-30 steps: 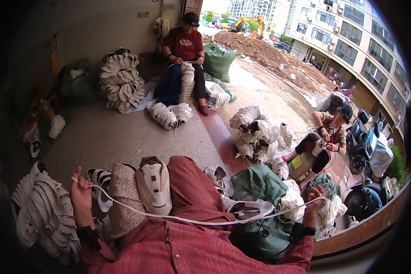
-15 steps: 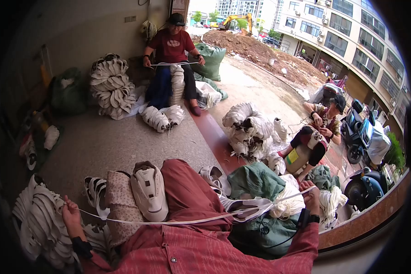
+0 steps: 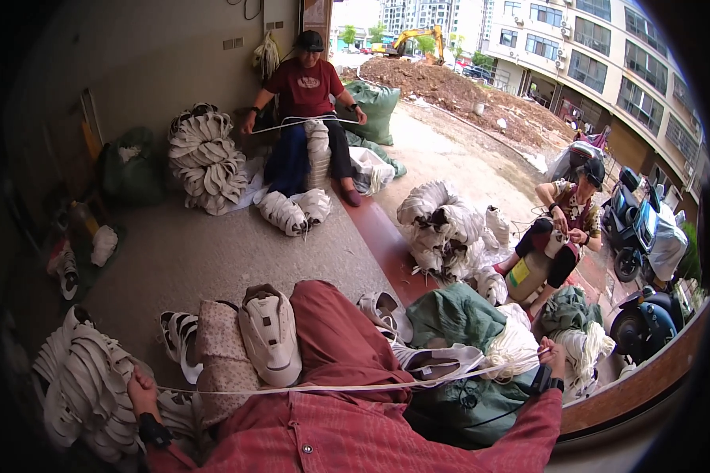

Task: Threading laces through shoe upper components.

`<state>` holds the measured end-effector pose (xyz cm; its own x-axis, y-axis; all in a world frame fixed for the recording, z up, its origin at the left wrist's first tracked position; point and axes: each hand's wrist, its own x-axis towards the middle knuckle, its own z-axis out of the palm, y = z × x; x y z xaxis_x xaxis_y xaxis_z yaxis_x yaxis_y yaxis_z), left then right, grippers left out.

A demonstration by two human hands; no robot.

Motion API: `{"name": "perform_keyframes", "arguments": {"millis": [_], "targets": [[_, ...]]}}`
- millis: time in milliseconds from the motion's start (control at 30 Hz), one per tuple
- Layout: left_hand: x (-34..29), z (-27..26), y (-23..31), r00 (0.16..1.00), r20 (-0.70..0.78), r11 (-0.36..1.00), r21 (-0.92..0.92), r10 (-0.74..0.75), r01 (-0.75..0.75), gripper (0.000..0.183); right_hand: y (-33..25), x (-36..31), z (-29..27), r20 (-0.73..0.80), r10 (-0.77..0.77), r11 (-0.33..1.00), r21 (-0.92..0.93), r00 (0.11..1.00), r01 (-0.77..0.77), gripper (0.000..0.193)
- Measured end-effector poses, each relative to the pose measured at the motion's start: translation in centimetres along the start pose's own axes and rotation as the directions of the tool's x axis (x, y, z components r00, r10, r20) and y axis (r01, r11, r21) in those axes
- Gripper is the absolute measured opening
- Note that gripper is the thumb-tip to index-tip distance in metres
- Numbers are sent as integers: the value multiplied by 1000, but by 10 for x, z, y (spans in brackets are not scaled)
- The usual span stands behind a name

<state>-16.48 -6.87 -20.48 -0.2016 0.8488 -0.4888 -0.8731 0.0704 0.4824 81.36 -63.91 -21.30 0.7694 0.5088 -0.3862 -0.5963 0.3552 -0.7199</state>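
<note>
A long white shoelace (image 3: 308, 388) is stretched across my lap, one end in each hand. My left hand (image 3: 142, 390) is closed round its left end, beside a heap of stacked white shoe uppers (image 3: 87, 382). At the other end, my right hand (image 3: 553, 356) pinches the lace next to a bundle of white laces (image 3: 513, 347). A white shoe upper (image 3: 270, 335) with a brown collar stands on my thigh, toe toward me, on a flowered cloth cover (image 3: 219, 339). It lies just beyond the lace, touched by neither hand.
Loose uppers (image 3: 442, 363) lie on a green sack (image 3: 457, 315) at my right. Ahead, a seated co-worker (image 3: 308, 87) stretches a white lace; another co-worker (image 3: 580, 205) handles a shoe upper. Bundled uppers (image 3: 442, 225) stand mid-floor. Scooters (image 3: 639, 221) are parked outside at right.
The view has shifted slightly. My right hand is a little lower, with the lace still stretched between both hands. The co-worker at right has brought both hands down to the shoe upper.
</note>
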Motion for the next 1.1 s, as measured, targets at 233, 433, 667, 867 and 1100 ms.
{"name": "perform_keyframes", "arguments": {"millis": [233, 433, 667, 867, 1100], "targets": [[-25, 8, -7, 987, 92, 981, 133, 132, -143, 22, 12, 26, -60, -373, -138, 981, 76, 917, 179, 12], [-7, -25, 2, 975, -53, 965, 167, 215, -203, 22, -37, 76, -65, -446, -316, 947, -103, 837, 303, 15], [-44, 15, 17, 949, 97, 929, 196, 299, -313, 26, 3, 21, -25, -543, -468, 875, -174, 697, 452, 11], [-36, 4, 10, 959, 61, 939, 196, 277, -283, 29, -58, 77, -84, -446, -480, 855, -45, 755, 517, 22], [-58, 31, 39, 907, 155, 852, 311, 393, -422, 19, -8, 101, -84, -462, -395, 897, -7, 794, 442, 17]]}}
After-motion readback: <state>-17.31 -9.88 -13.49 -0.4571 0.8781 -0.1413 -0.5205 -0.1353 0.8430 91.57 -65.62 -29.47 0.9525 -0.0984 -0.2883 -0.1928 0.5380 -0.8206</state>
